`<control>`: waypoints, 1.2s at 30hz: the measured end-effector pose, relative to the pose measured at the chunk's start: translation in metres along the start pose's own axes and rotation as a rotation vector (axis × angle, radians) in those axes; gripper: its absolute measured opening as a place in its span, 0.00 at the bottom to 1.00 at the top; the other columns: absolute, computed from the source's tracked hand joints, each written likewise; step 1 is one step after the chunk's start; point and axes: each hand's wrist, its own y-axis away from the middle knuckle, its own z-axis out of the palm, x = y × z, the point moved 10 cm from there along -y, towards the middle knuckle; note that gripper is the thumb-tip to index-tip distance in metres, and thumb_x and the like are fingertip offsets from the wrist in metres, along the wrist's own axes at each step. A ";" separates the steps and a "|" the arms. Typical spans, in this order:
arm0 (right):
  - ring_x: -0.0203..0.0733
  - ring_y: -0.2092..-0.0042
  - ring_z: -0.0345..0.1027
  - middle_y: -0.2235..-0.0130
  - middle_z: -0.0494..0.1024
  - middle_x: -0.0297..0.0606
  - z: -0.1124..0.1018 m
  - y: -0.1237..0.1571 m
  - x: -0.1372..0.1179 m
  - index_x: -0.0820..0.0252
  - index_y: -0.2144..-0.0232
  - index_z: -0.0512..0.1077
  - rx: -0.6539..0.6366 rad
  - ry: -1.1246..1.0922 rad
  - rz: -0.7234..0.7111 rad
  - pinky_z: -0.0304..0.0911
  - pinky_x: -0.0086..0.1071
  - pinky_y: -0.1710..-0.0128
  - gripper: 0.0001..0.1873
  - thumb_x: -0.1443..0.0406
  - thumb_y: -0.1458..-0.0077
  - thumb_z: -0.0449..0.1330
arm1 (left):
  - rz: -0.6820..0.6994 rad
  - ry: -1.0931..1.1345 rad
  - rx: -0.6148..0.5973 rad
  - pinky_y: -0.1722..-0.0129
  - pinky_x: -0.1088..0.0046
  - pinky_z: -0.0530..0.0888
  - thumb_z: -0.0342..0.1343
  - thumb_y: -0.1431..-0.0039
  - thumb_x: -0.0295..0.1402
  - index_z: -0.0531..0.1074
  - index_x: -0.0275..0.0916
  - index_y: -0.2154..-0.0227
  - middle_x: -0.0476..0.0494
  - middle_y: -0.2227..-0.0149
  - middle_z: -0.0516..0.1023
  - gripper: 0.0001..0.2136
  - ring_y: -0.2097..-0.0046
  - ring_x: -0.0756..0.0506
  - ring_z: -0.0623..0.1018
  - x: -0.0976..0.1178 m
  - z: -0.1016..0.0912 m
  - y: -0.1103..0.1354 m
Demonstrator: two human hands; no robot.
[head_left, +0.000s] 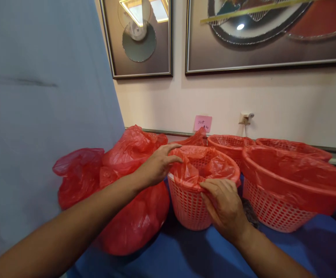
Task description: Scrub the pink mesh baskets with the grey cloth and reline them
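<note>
While the left hand [156, 166] pinches its crumpled red liner [214, 166] at the far rim and the right hand [225, 205] grips it at the near rim, the red lattice basket [187, 208] stands on the blue tabletop [182, 253]; the pink note [202, 123] bears illegible handwriting.

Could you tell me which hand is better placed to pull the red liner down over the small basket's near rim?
Probably the right hand: its fingers already press the red liner at the near rim of the small basket. The left hand grips the far left rim.
</note>
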 end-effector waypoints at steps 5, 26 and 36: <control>0.45 0.58 0.70 0.59 0.78 0.40 -0.002 0.001 0.010 0.61 0.51 0.68 0.012 0.000 0.021 0.60 0.43 0.54 0.12 0.74 0.35 0.54 | 0.074 -0.234 -0.020 0.41 0.48 0.70 0.59 0.43 0.20 0.73 0.38 0.69 0.36 0.42 0.74 0.06 0.39 0.33 0.71 -0.003 -0.006 0.001; 0.46 0.59 0.69 0.62 0.75 0.37 -0.024 0.012 0.071 0.57 0.60 0.68 -0.052 -0.053 0.115 0.61 0.44 0.54 0.06 0.70 0.41 0.56 | -0.263 -0.153 0.016 0.48 0.54 0.75 0.56 0.39 0.28 0.77 0.39 0.64 0.37 0.51 0.78 0.05 0.49 0.38 0.76 -0.017 0.017 0.062; 0.52 0.42 0.66 0.44 0.72 0.48 -0.029 -0.003 0.006 0.60 0.42 0.65 0.010 -0.051 0.020 0.60 0.51 0.42 0.23 0.71 0.40 0.56 | -0.932 0.538 0.267 0.69 0.70 0.73 0.61 0.48 0.38 0.73 0.38 0.72 0.46 0.73 0.79 0.08 0.70 0.45 0.78 -0.097 0.018 0.071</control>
